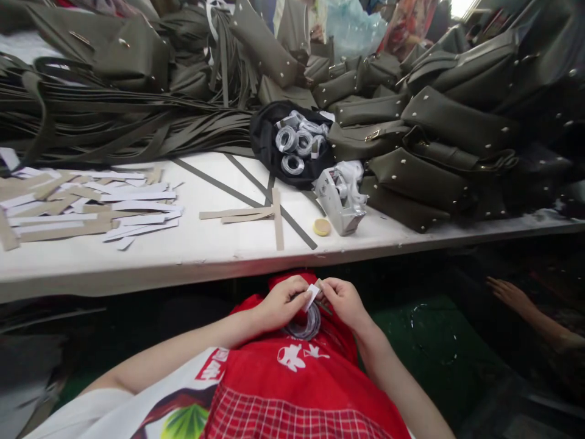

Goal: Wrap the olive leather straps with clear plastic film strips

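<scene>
My left hand (289, 299) is closed, with thumb and fingers pinching a short white paper strip (312, 295) above my lap. Opposite it, my right hand (343, 300) also has its fingertips pressed together, at the strip's brownish other end. The strip goes around the upper part of a coil of clear, greyish cord (307, 327), which hangs just below my fingers against the red apron (292, 390). Part of the coil and the strip's far side are hidden by my fingers.
Loose white and tan paper strips (141, 204) cover the left of the white table (219, 247). A black bag (262, 137) holds several banded coils (304, 143). A tape dispenser (340, 201) and a yellow round thing (322, 227) stand near the edge. Olive bags (420, 177) pile behind; another person's hand (509, 296) is at right.
</scene>
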Motion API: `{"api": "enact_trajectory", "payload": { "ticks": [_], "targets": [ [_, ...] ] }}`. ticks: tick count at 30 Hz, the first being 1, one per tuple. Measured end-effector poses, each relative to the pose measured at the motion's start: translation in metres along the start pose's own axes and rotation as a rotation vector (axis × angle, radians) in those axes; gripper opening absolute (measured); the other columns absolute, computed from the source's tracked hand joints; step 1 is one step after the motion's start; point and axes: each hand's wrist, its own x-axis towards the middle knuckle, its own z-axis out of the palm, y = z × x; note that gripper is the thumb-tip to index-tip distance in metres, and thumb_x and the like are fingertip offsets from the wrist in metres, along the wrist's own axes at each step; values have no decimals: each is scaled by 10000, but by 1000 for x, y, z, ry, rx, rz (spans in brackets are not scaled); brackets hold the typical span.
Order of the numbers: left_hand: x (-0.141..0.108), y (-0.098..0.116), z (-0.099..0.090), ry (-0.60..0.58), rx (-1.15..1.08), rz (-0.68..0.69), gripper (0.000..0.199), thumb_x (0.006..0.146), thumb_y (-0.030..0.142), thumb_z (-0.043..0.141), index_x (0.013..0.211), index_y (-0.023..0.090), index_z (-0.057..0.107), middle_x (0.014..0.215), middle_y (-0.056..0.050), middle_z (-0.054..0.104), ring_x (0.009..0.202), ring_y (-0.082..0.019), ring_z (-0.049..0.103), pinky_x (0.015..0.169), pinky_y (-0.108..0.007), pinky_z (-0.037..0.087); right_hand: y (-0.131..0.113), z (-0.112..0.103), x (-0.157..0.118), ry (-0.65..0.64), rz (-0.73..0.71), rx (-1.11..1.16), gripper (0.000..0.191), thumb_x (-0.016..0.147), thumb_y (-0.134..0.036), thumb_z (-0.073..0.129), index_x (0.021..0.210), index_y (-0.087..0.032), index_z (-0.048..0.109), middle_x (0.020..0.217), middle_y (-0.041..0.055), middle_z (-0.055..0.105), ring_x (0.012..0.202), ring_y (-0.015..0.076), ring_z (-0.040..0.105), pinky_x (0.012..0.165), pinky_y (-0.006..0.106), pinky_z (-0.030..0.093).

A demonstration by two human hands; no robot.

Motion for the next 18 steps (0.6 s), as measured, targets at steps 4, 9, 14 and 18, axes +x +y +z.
{"api": "enact_trajectory", "payload": {
  "ticks": [4, 9, 14, 18],
  "targets": [
    [0, 2, -1, -14, -9, 30, 302, 940, 373, 491, 865, 153, 682, 863, -60, 633, 833, -167, 583, 795, -286, 473, 5, -3, -4, 41, 43, -4, 449, 837, -586, 579, 742, -161, 691, 626, 26, 663, 526, 127, 559, 531, 246, 418],
    [2, -1, 3, -47, -14, -46, 312, 933, 399, 520, 911, 147, 704, 857, -55, 688, 799, -162, 608, 779, -270, 486, 13, 1, -5, 22, 44, -10, 471, 831, -592, 586, 710, -146, 673, 591, 1, 614, 521, 109, 487, 528, 235, 372],
    [4, -3, 5, -67, -25, -142, 350, 921, 438, 528, 871, 146, 714, 798, -36, 703, 725, -152, 610, 726, -244, 478, 9, 1, -5, 10, -44, -47, 441, 880, -547, 545, 745, -149, 680, 695, 22, 652, 628, 132, 529, 628, 251, 414],
    [4, 7, 11, -14, 95, -187, 456, 878, 532, 524, 667, 162, 688, 661, -32, 665, 648, -165, 596, 654, -258, 482, 0, 1, -12, 72, -72, -30, 435, 865, -556, 558, 713, -161, 656, 663, 13, 621, 618, 135, 535, 601, 243, 421]
  ]
}}
